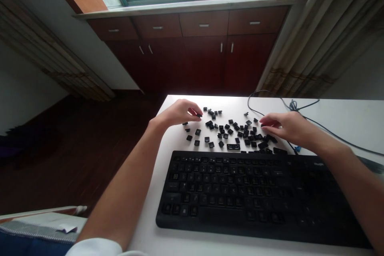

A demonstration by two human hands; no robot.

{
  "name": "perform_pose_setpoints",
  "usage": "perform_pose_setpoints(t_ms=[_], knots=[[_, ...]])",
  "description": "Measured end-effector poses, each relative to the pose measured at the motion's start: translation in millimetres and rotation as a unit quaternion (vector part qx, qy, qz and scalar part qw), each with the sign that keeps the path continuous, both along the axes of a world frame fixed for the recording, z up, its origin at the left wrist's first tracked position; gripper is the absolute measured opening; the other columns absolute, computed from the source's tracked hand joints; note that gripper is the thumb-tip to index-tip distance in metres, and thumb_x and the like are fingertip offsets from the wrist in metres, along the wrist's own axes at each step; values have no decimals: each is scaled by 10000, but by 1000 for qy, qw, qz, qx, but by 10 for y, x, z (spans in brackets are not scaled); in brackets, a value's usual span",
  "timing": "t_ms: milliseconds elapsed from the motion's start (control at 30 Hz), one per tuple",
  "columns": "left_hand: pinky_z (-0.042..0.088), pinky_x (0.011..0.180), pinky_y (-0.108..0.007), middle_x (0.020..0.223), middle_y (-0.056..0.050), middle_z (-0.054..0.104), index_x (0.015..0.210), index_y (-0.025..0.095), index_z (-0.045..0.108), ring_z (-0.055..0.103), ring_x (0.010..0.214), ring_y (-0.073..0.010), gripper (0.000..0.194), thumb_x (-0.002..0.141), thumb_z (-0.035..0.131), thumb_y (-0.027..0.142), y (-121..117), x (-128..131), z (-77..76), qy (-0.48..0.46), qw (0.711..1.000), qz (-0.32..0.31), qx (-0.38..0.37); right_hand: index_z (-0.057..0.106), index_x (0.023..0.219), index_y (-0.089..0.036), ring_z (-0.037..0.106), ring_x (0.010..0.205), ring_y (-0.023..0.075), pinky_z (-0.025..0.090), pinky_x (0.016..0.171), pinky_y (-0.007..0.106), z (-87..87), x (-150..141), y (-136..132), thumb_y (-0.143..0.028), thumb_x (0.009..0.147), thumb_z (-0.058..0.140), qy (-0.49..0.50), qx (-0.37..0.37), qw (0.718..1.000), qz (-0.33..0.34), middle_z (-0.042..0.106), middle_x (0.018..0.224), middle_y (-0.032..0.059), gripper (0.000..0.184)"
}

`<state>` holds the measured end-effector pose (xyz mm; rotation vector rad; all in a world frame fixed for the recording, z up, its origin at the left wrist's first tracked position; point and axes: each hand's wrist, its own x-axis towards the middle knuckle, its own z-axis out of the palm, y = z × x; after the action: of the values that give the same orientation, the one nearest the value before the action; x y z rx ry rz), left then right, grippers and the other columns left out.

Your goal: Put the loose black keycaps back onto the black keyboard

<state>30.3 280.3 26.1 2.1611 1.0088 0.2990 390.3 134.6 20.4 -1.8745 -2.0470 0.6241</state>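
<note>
A black keyboard (258, 196) with its keycaps removed lies on the white table (345, 118) in front of me. Beyond it, several loose black keycaps (231, 130) are scattered in a patch. My left hand (180, 113) hovers at the left end of that patch, its fingers curled and pinching a small black keycap (199, 115) at the fingertips. My right hand (285, 125) rests palm down over the right end of the patch, fingers held together and touching keycaps there.
A black cable (300, 108) loops across the table behind my right hand. Dark wooden cabinets (204, 48) stand under a window at the back. The table's left edge drops to a dark floor. A curtain (324, 36) hangs at the right.
</note>
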Motion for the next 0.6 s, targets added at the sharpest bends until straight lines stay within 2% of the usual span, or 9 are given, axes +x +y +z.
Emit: perform_pose_setpoints(t_ms=[133,333,467,600], knots=[[574,682,-328,996,-86,738,1010,211,760,682,847,-212,384,707,807,442,8,2,-26,2,1000,14,0,705,1159,-196,732,887,235,602,838,408,9,-9,-12,-364,873,622,-7,3,1000,12,774,964,75,342],[590,737,-348,1015,-80,743,986,221,773,693,871,-215,359,708,798,446,43,-8,-55,-1,999,23,-25,682,1193,-217,720,911,238,591,837,402,62,36,-1,-357,846,646,-25,2,999,27,759,1001,68,376],[602,764,-372,995,-81,756,967,216,775,711,890,-234,346,698,805,432,74,-13,-74,7,999,25,-43,733,1071,-223,716,839,255,601,719,392,161,133,-23,-414,857,613,-59,-20,998,25,758,944,77,311],[594,813,-383,990,-80,758,915,204,777,711,922,-243,299,726,781,437,76,-8,-88,8,999,29,-33,765,993,-243,718,778,268,589,631,376,189,175,-68,-466,829,632,-75,-74,994,12,762,886,78,308]])
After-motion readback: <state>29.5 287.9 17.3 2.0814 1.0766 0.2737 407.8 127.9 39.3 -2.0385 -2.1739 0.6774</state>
